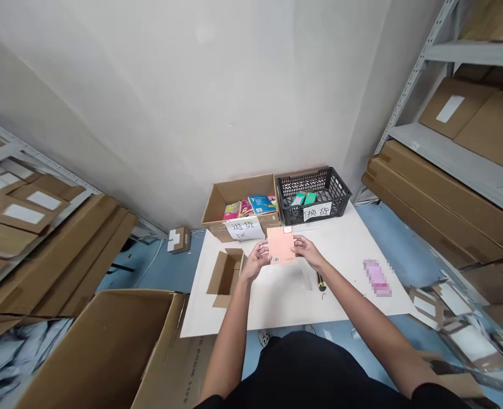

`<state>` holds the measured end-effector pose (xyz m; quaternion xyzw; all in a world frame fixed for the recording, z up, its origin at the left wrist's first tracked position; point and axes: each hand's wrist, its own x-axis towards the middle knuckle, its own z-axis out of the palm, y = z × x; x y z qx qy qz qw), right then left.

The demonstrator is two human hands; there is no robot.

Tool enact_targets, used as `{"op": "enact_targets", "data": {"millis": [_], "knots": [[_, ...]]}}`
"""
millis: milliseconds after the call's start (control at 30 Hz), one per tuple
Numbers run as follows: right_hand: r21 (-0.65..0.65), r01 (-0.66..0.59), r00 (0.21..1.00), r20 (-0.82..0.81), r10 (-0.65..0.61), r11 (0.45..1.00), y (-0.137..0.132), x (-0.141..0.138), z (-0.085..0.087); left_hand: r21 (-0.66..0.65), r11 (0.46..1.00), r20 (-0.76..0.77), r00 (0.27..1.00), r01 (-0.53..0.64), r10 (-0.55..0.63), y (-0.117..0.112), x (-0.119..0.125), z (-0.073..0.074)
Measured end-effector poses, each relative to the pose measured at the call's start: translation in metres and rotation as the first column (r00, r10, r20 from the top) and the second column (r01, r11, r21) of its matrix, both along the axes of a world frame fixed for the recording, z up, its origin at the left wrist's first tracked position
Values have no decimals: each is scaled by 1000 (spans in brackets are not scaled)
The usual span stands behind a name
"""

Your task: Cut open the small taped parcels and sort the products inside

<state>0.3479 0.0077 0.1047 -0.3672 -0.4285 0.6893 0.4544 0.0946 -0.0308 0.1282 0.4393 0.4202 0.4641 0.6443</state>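
A thin salmon-orange book (281,245) with a barcode in its lower left corner is held up over the white table (272,295). My left hand (256,262) grips its left edge, and my right hand (307,250) has fingers closed on its right edge. Just below my left hand stands a small opened cardboard box (213,274) with its flaps spread. A yellow-and-black box cutter (321,282) lies on the table under my right forearm.
At the table's back, a cardboard box (217,199) holds several books, beside a black plastic crate (340,196) with green packets. A blurred pink item (378,277) lies on the right. Shelves (456,156) flank both sides; a large open carton (102,335) stands front left.
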Motion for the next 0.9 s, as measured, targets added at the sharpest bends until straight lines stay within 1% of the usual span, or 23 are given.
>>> {"op": "enact_targets", "data": {"millis": [67,100,167,200,233,267,300,333,367,433,467,500,533,600,667,700,733,800,867,900], "knots": [[7,-34,999,-37,34,999,-1,4,25,30,999,-13,1000,-15,16,5,4,22],[9,-49,997,-53,50,999,-2,6,34,40,999,-28,999,-25,26,7,7,30],[13,-69,995,-67,70,998,-2,12,46,70,995,-80,994,-65,71,8,14,40],[19,-65,996,-65,66,998,-2,15,50,103,988,-127,984,-111,124,8,19,45],[30,-51,997,-61,53,998,-2,19,54,154,973,-183,962,-174,201,7,24,48],[48,-32,998,-56,35,998,-3,21,57,218,947,-239,928,-235,285,6,32,52],[71,-17,998,-53,21,997,-3,23,60,283,920,-284,892,-273,352,5,41,55],[101,-14,998,-53,19,995,-4,24,63,336,900,-313,868,-279,386,3,50,58],[138,-28,998,-50,35,990,-5,24,66,372,892,-327,863,-258,386,2,61,61],[231,-98,994,-23,106,968,-7,20,71,401,898,-325,888,-183,326,1,79,66],[279,-132,991,1,137,951,-7,17,72,406,899,-310,900,-165,305,1,84,68],[319,-147,989,22,148,936,-7,15,73,406,898,-283,910,-173,303,1,87,70],[346,-132,991,38,126,929,-5,13,73,395,897,-248,918,-198,311,1,86,72],[348,-9,998,56,-12,938,0,12,71,328,910,-159,935,-253,317,0,77,75],[295,134,984,70,-161,946,6,13,68,228,937,-79,954,-266,290,-3,63,77],[259,159,981,71,-183,953,8,13,66,181,951,-54,963,-251,265,-5,57,78],[222,143,985,58,-159,965,10,12,65,144,963,-38,971,-229,236,-7,51,78],[166,33,999,-8,-32,985,10,9,64,112,978,-25,983,-176,180,-9,45,76],[141,-52,996,-70,63,989,10,4,65,117,984,-32,989,-137,142,-7,42,74],[135,-63,994,-84,74,989,9,3,66,129,983,-48,989,-132,139,-6,41,73]]}}
